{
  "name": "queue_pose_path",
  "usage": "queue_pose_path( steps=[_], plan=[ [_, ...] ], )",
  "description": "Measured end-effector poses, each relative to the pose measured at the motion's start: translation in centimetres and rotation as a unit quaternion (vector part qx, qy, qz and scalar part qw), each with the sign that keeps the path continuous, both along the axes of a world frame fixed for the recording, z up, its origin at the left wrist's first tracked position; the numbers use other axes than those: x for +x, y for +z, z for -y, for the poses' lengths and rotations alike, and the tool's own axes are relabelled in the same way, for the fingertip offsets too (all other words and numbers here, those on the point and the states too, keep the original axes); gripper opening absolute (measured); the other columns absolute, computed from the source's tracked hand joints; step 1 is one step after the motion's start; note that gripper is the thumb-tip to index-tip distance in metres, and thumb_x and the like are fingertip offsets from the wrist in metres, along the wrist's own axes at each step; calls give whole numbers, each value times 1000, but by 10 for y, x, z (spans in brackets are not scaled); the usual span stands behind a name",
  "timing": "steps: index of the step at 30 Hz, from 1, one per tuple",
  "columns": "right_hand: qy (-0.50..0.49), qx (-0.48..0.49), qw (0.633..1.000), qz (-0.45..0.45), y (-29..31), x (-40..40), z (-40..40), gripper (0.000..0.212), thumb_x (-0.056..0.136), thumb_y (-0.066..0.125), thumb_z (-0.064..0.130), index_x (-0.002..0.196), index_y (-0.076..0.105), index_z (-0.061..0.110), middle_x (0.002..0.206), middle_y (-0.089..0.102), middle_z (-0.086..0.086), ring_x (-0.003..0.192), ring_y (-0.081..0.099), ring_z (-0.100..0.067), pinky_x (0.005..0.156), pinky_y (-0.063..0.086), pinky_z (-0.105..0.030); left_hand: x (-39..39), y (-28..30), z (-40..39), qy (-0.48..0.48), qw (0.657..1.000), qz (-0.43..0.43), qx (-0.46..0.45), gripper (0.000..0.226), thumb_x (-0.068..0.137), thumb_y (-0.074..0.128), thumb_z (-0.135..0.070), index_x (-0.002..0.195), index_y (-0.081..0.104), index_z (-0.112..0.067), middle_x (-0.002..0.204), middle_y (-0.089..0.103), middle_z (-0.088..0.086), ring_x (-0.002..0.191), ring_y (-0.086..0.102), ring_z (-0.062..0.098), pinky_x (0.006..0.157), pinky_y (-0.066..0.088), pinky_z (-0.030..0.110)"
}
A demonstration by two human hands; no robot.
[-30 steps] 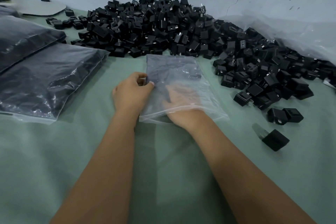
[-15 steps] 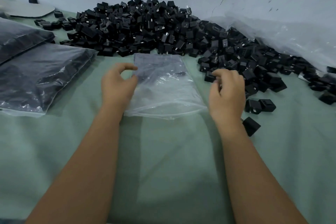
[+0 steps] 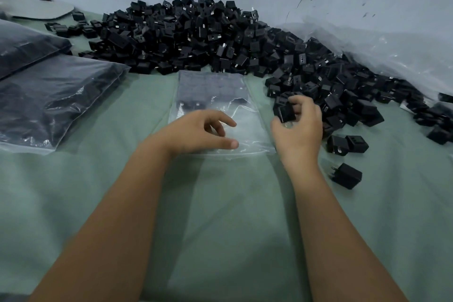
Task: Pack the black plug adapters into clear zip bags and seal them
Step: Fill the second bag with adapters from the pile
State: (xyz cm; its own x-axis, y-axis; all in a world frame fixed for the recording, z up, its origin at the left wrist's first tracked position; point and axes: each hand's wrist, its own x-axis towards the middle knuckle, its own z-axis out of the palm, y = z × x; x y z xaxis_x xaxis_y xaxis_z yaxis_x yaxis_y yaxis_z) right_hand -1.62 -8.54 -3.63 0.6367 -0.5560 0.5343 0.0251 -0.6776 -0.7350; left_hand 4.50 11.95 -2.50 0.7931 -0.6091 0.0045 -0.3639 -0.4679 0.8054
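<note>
A clear zip bag (image 3: 213, 95) lies flat on the green cloth in front of me, with several black adapters inside its far half. My left hand (image 3: 196, 131) hovers over the bag's near end with fingers spread and relaxed, holding nothing. Just right of the bag, my right hand (image 3: 300, 125) grips a black plug adapter (image 3: 286, 111) in curled fingers at the edge of the big heap of black adapters (image 3: 208, 37).
Two filled bags (image 3: 56, 95) lie at the left. Loose adapters (image 3: 346, 175) sit on the cloth to the right of my right wrist. Crumpled clear plastic (image 3: 382, 49) lines the wall at the back right. A grey disc (image 3: 39, 8) lies at the far left.
My right hand came out of the bag, moved right to the heap and picked up an adapter. My left hand let go of the bag's left edge and moved over its near end.
</note>
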Motion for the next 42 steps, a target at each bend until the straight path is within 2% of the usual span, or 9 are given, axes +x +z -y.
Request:
queue_pose_path(
  steps=[3,6,11,16,26,29,32,38,42],
  plan=[
    [65,10,990,127,6,-7,-30,45,73,69,6,115,57,20,103,42,12,92,49,8,80,40,-6,0,-1,-3,-15,1000,-4,-8,46,64,86,-48,105,66,-48,97,65,-13,80,60,5,73,50,14],
    [144,-22,977,154,8,-14,-56,41,70,68,3,109,60,13,105,46,2,90,51,6,78,40,-5,2,-3,-4,-15,1000,0,-21,32,65,87,-38,92,71,-45,90,68,-11,76,59,9,76,51,22],
    [242,-127,958,83,8,-21,-77,19,64,61,19,81,62,12,84,54,5,78,50,-14,71,44,-32,2,-5,-3,23,998,-15,-59,15,71,65,-24,73,75,-35,70,71,-7,64,60,-1,61,46,12],
    [289,-155,944,-32,3,-20,-74,20,65,58,22,83,60,15,80,55,7,75,49,-13,66,46,-31,3,-8,-4,54,995,-16,-79,18,76,61,-9,71,74,-21,68,71,-2,62,61,2,58,48,15],
    [220,-215,949,-69,-4,-13,-72,21,80,56,8,92,70,20,93,53,5,82,51,-14,59,48,-30,7,-12,-2,127,984,8,-122,11,92,66,-15,86,72,-8,70,66,2,63,56,6,60,45,16],
    [194,-246,947,-70,-2,-16,-74,11,81,60,28,88,67,23,87,48,6,81,48,-12,55,43,-26,7,-12,-2,121,985,8,-122,10,92,66,-15,86,73,-9,75,69,6,68,59,9,65,47,20],
    [193,-298,930,-99,-3,-15,-77,23,77,65,37,96,64,23,91,51,5,85,50,-14,59,41,-26,6,-12,-2,128,983,9,-128,11,91,67,-15,86,73,-8,76,70,8,69,61,9,66,49,21],
    [182,-321,920,-131,-1,-14,-75,22,87,57,25,107,64,20,97,65,5,92,55,-19,65,40,-28,6,-9,-2,134,980,-1,-146,8,90,69,-12,87,72,-6,70,66,0,62,58,3,64,47,14],
    [164,-323,925,-114,1,-16,-76,23,85,60,12,103,70,23,91,50,2,85,48,-18,58,33,-26,4,-7,-3,126,979,1,-159,11,89,69,-14,90,73,-4,73,67,7,67,58,8,69,48,19]
  ],
)
